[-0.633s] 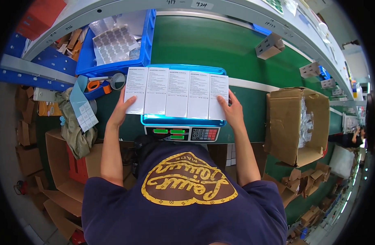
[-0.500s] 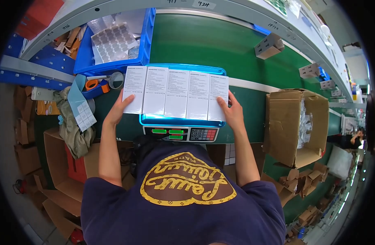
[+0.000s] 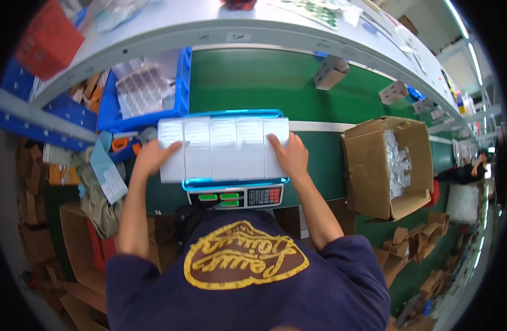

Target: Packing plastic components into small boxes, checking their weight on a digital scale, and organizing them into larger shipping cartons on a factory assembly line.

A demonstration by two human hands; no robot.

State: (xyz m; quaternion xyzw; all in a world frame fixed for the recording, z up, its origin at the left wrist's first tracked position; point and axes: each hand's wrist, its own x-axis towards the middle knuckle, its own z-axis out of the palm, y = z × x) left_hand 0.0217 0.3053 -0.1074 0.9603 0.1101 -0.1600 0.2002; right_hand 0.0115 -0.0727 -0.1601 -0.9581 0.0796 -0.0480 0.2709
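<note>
A row of several white boxes [image 3: 224,149], packed side by side, lies across the blue tray [image 3: 237,185] of a digital scale [image 3: 217,197]. Pressed between both my hands, the row covers most of that tray; I cannot tell whether its weight rests there. My left hand [image 3: 156,158] grips the left end box, thumb on top. At the opposite end my right hand [image 3: 292,159] does the same, its thumb on the upper face and its fingers around the outer side. Glare and blur hide any print on the boxes. Green displays glow on the scale's front.
Behind on the left stands a blue bin [image 3: 181,88] with printed sheets. An orange tape roll [image 3: 120,144] and a light-blue label sheet [image 3: 107,171] lie left. An open cardboard carton [image 3: 369,171] holding clear plastic stands right. A shelf edge [image 3: 237,36] crosses overhead.
The whole view has shifted, so the bench sits lower and further left. The printed upper faces of the boxes now look plain and shiny. Both hands still hold the row's ends.
</note>
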